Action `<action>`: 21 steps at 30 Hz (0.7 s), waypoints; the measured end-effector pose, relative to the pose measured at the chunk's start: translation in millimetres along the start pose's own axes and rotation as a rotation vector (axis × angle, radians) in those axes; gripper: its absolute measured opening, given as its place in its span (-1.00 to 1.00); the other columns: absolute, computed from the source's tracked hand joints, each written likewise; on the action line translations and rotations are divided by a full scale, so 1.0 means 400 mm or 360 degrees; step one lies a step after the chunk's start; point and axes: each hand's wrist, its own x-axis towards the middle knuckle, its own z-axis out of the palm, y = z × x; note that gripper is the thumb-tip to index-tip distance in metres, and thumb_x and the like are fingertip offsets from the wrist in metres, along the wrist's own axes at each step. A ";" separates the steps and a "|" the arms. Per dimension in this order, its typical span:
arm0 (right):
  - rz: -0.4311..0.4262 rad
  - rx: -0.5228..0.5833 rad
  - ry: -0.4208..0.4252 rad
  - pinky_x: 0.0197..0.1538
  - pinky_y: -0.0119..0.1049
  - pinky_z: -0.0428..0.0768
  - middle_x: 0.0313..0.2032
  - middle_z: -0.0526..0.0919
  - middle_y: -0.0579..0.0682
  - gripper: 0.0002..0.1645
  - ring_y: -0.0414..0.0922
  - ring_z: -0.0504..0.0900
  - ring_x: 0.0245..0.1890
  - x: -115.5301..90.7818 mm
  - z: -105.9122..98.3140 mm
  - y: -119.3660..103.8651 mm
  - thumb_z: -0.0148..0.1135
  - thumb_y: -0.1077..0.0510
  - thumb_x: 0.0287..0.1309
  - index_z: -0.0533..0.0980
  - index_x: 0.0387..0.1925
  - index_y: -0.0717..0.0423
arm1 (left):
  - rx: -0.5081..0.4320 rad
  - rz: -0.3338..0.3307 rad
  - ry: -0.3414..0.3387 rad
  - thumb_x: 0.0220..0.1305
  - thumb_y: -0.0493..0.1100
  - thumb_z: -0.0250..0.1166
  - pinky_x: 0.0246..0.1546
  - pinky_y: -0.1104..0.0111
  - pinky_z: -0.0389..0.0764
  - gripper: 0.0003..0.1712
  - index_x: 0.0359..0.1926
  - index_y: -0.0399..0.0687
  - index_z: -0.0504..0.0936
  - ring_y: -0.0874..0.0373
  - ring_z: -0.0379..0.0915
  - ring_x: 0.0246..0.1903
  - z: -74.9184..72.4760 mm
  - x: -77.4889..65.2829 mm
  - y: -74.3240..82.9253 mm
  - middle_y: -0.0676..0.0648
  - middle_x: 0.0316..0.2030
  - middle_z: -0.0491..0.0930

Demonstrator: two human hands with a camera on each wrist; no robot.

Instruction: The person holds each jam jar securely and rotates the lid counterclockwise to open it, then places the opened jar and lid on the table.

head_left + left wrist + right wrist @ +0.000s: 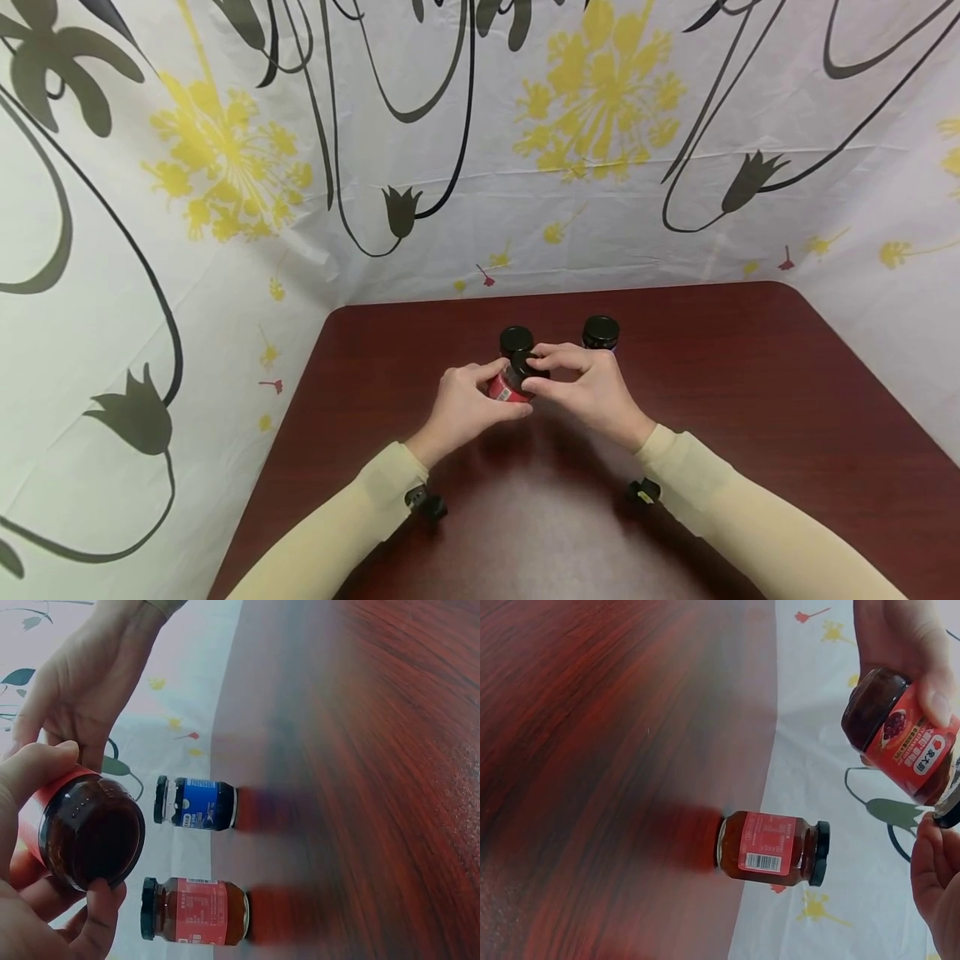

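Note:
A glass jar [907, 742] with a red label and dark contents is held tilted above the table. My left hand [467, 406] grips its body, thumb on one side and fingers on the other. At its top, the fingers and thumb of my right hand [592, 387] pinch the black lid [531, 367]. Whether the lid is loose on the neck cannot be told. In the left wrist view the jar's round dark base faces the camera. Behind the hands stand a red-labelled jar [202, 911] and a blue-labelled jar [206, 804], both with black lids.
The dark red wooden table [750, 400] has rounded far corners. A white cloth [510, 250] printed with grey and yellow flowers hangs behind it and at both sides. Each wrist wears a small black camera [426, 503] on a strap.

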 end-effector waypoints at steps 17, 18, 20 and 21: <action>0.0056 0.0092 0.0001 -0.05 -0.27 0.48 -0.15 0.63 0.00 -0.64 -0.06 0.50 0.02 0.000 -0.002 -0.022 0.45 0.11 -0.19 0.65 -0.23 0.08 | -0.0308 -0.0089 -0.0173 -0.32 0.22 0.49 -0.48 0.35 0.56 -0.23 0.07 0.45 0.47 0.16 0.52 -0.36 -0.013 0.004 0.007 0.23 -0.28 0.59; 0.0061 0.0092 0.0001 -0.05 -0.27 0.49 -0.15 0.63 0.01 -0.63 -0.06 0.50 0.02 0.000 -0.003 -0.023 0.45 0.11 -0.19 0.65 -0.23 0.08 | -0.0332 -0.0087 -0.0182 -0.31 0.19 0.50 -0.48 0.34 0.56 -0.25 0.06 0.46 0.48 0.15 0.52 -0.36 -0.013 0.005 0.007 0.22 -0.29 0.60; 0.0061 0.0085 0.0003 -0.06 -0.27 0.49 -0.16 0.63 0.00 -0.62 -0.06 0.50 0.02 0.001 -0.003 -0.025 0.45 0.11 -0.19 0.65 -0.22 0.08 | -0.0370 -0.0087 -0.0199 -0.31 0.17 0.50 -0.47 0.33 0.57 -0.26 0.05 0.48 0.49 0.14 0.53 -0.36 -0.016 0.007 0.007 0.21 -0.29 0.61; 0.0056 0.0081 0.0005 -0.06 -0.27 0.49 -0.17 0.64 0.00 -0.62 -0.06 0.50 0.02 0.002 -0.003 -0.026 0.46 0.11 -0.19 0.65 -0.21 0.08 | -0.0392 -0.0084 -0.0205 -0.31 0.16 0.51 -0.47 0.32 0.57 -0.27 0.04 0.48 0.50 0.14 0.53 -0.36 -0.017 0.009 0.006 0.20 -0.29 0.61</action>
